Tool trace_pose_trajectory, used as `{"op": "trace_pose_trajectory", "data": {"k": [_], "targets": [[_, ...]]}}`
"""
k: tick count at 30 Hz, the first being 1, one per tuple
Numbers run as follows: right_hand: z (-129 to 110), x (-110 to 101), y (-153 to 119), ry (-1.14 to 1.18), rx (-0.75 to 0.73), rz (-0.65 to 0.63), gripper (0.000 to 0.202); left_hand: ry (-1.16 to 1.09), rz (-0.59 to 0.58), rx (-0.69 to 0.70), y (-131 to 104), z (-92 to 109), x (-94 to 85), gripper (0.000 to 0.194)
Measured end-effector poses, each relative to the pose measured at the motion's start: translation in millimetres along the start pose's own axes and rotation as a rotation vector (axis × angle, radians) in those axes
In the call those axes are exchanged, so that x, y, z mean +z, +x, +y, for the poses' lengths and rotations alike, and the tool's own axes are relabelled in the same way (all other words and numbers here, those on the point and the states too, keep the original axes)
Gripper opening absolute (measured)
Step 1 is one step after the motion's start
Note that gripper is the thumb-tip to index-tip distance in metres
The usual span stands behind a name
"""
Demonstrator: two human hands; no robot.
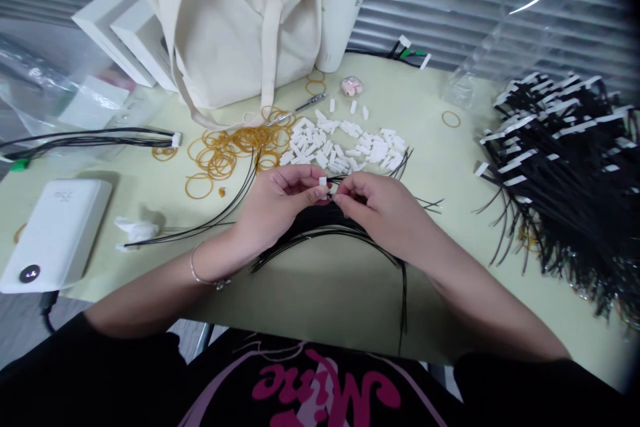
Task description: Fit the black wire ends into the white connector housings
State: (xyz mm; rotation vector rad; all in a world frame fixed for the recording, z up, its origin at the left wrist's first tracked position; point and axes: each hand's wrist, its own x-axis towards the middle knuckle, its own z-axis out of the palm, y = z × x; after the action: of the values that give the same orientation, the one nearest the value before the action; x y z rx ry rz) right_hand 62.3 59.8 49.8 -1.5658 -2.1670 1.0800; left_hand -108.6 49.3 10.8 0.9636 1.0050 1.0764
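Note:
Between the thumb and fingers of my left hand (280, 203) is a small white connector housing (323, 181). My right hand (377, 203) pinches the end of a thin black wire right beside it; whether the wire tip sits inside the housing is too small to tell. Beneath both hands lies a bundle of black wires (320, 223), its loose ends spreading left and right. Just beyond my fingers is a pile of white connector housings (313, 143), with a second cluster (383, 149) to its right.
Tan rubber bands (220, 153) and a pen (310, 102) lie behind my left hand. A white power bank (57, 233) sits at left, a canvas bag (220, 33) and a tumbler (345, 13) at the back. Finished-looking black wire harnesses (575, 173) are heaped at right.

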Motion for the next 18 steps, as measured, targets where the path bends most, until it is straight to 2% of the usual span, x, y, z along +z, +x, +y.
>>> {"op": "trace_pose_trajectory", "data": {"k": [4, 8, 11, 18], "targets": [[2, 1, 2, 0.167, 0.020, -0.039, 0.018, -0.109, -0.008, -0.040, 2, 0, 0.0, 0.021], [2, -5, 6, 0.274, 0.063, -0.121, 0.020, -0.281, -0.069, -0.206, 9, 3, -3.4, 0.023], [2, -8, 7, 0.296, 0.066, -0.147, 0.020, -0.342, -0.122, -0.333, 15, 5, -8.3, 0.024], [1, -6, 3, 0.226, -0.006, -0.136, 0.019, -0.304, -0.246, -0.410, 18, 5, -16.6, 0.026]]}}
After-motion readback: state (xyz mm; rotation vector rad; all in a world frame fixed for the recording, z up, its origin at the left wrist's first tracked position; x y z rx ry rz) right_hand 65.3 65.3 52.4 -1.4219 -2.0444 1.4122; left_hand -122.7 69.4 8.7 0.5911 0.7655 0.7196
